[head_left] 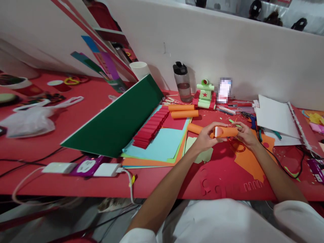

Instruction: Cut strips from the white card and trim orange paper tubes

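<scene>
Between my two hands is a rolled orange paper tube [225,132], held level above the red table. My left hand [208,137] grips its left end, where a pale opening shows. The fingers of my right hand [245,134] close on its other end. Another orange tube [194,128] lies just behind my left hand, partly covered by it. Two more orange rolls [182,111] rest on the paper stack farther back. Cut orange paper [250,162] and a pale green sheet [198,150] lie below my hands.
A dark green board [118,118] leans beside stacked coloured paper [154,148] and folded red strips [152,128]. Behind stand a water bottle [182,82], a green paper model [205,94] and a phone [224,90]. Scissors [253,121] and white sheets [275,114] lie right. A power strip [86,167] is front left.
</scene>
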`<state>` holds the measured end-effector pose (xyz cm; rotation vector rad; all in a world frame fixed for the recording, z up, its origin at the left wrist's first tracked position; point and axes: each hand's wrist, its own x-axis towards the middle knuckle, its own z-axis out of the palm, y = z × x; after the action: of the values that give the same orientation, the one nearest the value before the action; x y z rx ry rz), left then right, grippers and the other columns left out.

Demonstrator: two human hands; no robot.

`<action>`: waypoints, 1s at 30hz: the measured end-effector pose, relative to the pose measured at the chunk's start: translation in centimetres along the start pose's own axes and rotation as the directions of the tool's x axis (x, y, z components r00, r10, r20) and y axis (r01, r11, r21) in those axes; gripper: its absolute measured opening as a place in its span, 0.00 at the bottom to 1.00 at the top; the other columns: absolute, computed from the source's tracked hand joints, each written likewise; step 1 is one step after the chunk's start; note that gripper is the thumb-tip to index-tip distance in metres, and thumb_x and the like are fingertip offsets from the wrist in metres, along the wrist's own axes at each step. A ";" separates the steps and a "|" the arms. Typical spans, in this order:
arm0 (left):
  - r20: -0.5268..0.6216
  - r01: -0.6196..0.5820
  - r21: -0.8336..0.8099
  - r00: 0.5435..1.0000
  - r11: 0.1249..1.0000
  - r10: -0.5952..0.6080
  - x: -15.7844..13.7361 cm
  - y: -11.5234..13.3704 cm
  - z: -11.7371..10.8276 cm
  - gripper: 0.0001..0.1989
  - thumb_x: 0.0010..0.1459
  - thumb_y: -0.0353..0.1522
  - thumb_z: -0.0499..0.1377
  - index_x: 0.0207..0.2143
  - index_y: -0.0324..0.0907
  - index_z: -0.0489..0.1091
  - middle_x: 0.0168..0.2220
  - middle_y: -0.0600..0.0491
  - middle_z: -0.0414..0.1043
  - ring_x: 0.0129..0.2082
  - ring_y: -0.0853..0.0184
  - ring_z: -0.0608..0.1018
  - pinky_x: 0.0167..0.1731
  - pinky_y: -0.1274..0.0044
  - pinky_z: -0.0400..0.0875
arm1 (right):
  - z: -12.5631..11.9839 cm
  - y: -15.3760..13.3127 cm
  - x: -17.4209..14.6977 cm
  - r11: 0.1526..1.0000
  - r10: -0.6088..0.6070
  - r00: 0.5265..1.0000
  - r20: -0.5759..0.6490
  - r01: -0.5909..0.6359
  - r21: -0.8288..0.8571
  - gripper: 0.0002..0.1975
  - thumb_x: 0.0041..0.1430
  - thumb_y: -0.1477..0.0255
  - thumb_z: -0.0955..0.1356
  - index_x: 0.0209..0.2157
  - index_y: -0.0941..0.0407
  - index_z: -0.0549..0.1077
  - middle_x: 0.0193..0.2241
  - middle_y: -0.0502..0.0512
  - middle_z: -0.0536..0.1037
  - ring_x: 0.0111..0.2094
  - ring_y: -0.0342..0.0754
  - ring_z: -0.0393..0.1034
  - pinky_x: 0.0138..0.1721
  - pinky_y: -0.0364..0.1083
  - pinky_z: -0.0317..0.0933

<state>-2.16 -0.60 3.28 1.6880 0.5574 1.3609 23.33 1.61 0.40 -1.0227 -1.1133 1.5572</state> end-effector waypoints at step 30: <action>-0.067 0.075 0.028 0.995 0.997 -0.073 -0.1 0.0 0.0 0.25 0.51 0.46 0.76 0.47 0.44 0.80 0.47 0.45 0.83 0.47 0.58 0.84 0.47 0.69 0.79 | -0.2 -0.2 0.0 1.000 0.007 1.000 0.024 -0.007 0.003 0.29 0.42 0.64 0.86 0.47 0.50 0.79 0.34 0.49 0.81 0.26 0.42 0.73 0.29 0.41 0.70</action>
<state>-2.14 -0.69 3.25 1.6351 0.6753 1.3648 23.55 1.67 0.54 -1.0089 -1.1251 1.5799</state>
